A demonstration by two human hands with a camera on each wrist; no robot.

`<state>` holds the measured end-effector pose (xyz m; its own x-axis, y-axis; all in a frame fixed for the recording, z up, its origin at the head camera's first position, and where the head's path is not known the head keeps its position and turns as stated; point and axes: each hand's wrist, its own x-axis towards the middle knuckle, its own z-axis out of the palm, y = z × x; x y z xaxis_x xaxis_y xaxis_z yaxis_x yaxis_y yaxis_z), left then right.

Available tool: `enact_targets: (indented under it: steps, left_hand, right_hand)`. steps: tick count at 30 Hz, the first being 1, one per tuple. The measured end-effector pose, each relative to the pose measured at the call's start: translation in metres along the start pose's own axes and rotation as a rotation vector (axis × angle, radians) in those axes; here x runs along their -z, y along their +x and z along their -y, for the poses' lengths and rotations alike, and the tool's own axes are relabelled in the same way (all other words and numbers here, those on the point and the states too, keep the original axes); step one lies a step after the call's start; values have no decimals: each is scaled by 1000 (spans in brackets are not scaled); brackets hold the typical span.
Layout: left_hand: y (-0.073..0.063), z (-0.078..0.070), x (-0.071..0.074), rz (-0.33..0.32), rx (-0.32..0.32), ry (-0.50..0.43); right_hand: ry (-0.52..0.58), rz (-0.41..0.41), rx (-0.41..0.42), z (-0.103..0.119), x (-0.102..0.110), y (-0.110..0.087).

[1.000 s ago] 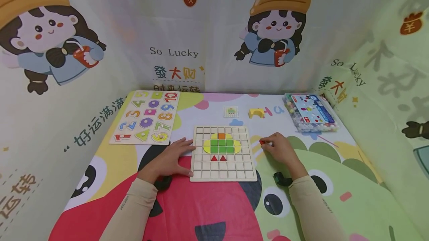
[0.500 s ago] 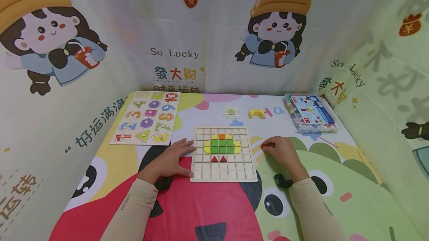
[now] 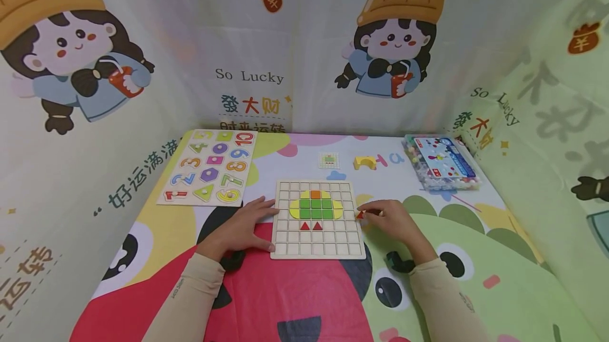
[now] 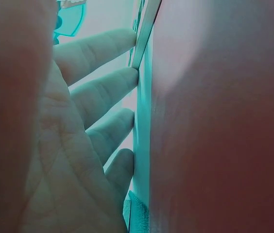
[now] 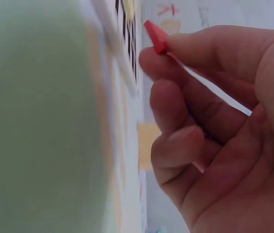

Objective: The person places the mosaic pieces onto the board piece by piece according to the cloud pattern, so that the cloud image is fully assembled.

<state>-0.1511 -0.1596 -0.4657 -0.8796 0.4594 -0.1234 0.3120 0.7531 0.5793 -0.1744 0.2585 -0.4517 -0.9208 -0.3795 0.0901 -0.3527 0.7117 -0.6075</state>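
A wooden grid board lies in the middle of the head view. Green squares, an orange square and yellow rounded pieces fill some of its cells, with two red triangles below them. My left hand rests along the board's left edge; its spread fingers touch that edge in the left wrist view. Between thumb and index finger my right hand pinches a red triangular piece, close to the board's right edge. The other right fingers are curled towards the palm.
Behind the board lie a small pattern card and a yellow arch block. A number puzzle board is at the left. At the back right sits a clear plastic box of small pieces. Printed cloth walls surround the table.
My right hand has moved a little left, bringing the red triangle up to the board's right edge. The left hand stays at the board's left side.
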Motion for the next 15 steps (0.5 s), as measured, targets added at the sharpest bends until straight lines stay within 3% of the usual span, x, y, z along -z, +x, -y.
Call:
enact_targets:
  steps: [6, 15]
  left_hand:
    - [0, 1, -1, 3, 2, -6]
    - [1, 3, -1, 2, 4, -12]
  right_hand:
    - [65, 49, 45, 20, -14, 7]
    - [41, 141, 105, 48, -33, 20]
